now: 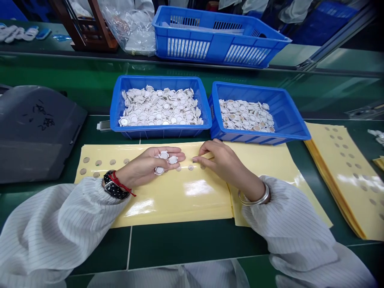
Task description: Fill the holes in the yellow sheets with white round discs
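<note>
My left hand [141, 170] is palm up over a glossy yellow sheet [177, 206], holding several small white round pieces [173, 160] with little tabs on their rims. Its fingers stretch to the right and its thumb lies across the pieces. Just right of it, my right hand [223, 160] pinches thumb and forefinger together low over the sheet; what is between the fingertips is too small to make out. Flat greyish discs [113, 162] lie in rows along the upper part of the sheet, some near my right fingertips.
Two blue bins behind my hands, a left bin [159, 131] and a right bin [288, 120], hold heaps of similar white pieces. A stack of yellow sheets [339, 168] lies at right. A grey case [36, 136] stands at left, and a blue basket [216, 52] sits on the shelf.
</note>
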Demonstrator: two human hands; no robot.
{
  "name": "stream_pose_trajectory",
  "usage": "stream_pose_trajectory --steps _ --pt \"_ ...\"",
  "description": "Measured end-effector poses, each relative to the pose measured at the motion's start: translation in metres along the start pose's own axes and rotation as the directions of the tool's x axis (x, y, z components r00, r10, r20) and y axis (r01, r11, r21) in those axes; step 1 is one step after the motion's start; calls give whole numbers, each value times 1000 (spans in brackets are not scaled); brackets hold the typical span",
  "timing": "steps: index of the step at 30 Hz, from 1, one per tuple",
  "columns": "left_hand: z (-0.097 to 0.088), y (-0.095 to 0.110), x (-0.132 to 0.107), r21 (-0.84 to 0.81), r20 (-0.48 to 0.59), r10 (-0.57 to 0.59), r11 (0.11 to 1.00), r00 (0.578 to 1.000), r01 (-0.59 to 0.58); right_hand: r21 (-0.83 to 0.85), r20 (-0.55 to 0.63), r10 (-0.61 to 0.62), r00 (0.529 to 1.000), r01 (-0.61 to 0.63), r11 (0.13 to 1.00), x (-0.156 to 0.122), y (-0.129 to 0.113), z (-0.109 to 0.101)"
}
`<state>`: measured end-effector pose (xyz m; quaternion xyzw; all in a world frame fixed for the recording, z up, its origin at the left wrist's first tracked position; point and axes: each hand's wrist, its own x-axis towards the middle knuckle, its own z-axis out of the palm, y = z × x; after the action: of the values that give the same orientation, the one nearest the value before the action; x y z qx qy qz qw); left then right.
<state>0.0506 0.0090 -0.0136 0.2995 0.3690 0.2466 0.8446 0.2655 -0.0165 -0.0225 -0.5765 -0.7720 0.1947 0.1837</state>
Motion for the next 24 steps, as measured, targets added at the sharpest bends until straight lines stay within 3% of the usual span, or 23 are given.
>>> stream_pose_trajectory --steps 9,13,17,19,24 --pt "1 -1 1 -44 -56 -8 999 998 6 -4 53 2 999 -2 1000 -1 -3 -2" --pt "-1 -2 2 -55 -47 2 999 999 -5 231 99 84 992 -105 967 0 -11 -6" --pt "-2 -4 4 -39 -56 17 999 998 -19 437 -48 174 984 -136 889 4 -24 4" --pt "-1 -4 4 -20 -68 16 1000 998 -18 457 -122 198 972 -122 881 7 -30 13" --pt "-2 -4 4 -17 -59 8 1000 998 -9 433 -161 218 963 -129 892 10 -37 29"
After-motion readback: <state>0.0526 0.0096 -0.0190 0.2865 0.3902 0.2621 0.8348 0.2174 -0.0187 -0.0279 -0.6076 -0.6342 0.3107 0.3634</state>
